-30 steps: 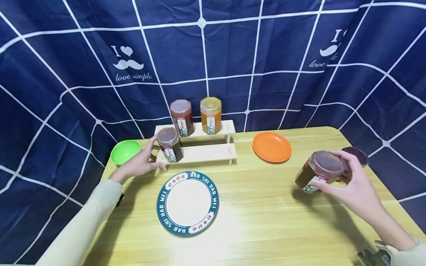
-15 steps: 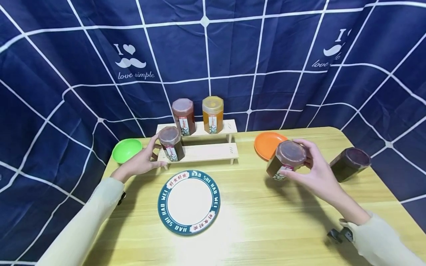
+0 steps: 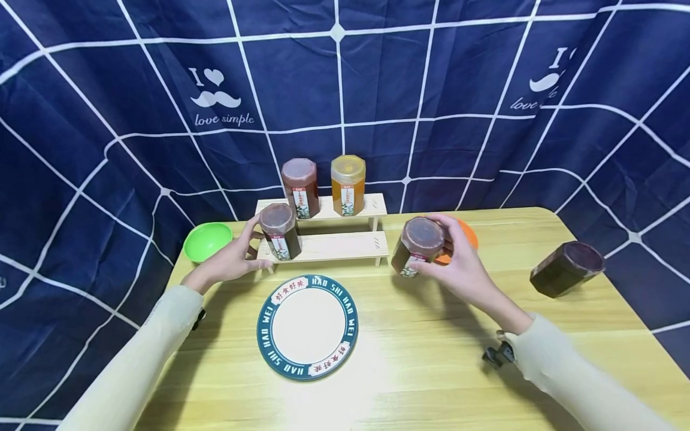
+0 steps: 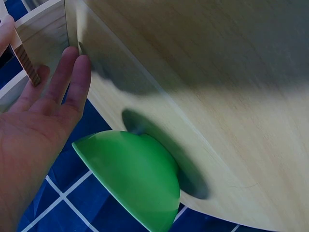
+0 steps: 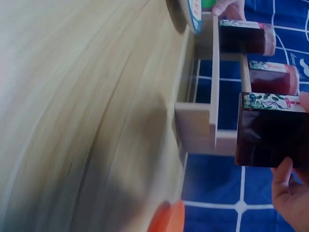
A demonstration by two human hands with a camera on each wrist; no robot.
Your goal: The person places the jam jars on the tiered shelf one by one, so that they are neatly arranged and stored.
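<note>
My right hand (image 3: pixel 458 263) grips a dark, lidded octagonal jar (image 3: pixel 414 248) by its sides, held above the table just right of the stepped wooden shelf (image 3: pixel 339 245). In the right wrist view, that jar (image 5: pixel 270 130) shows a leafy label. My left hand (image 3: pixel 232 257) holds the left end of the lower step, thumb at the front and fingers behind. Another dark jar (image 3: pixel 280 233) stands on that step beside the left fingers. On the upper step stand a reddish jar (image 3: pixel 300 188) and an amber jar (image 3: pixel 348 185).
A white plate with a teal rim (image 3: pixel 266 323) lies in front of the shelf. The green bowl (image 3: pixel 207 241) sits at the left edge. An orange plate (image 3: pixel 469 234) is partly hidden behind the right hand. One more dark jar (image 3: pixel 566 269) stands at the far right.
My right hand has carried its jar leftward from the right side of the table to near the shelf, now covering part of the orange plate. My left hand stays at the shelf.
</note>
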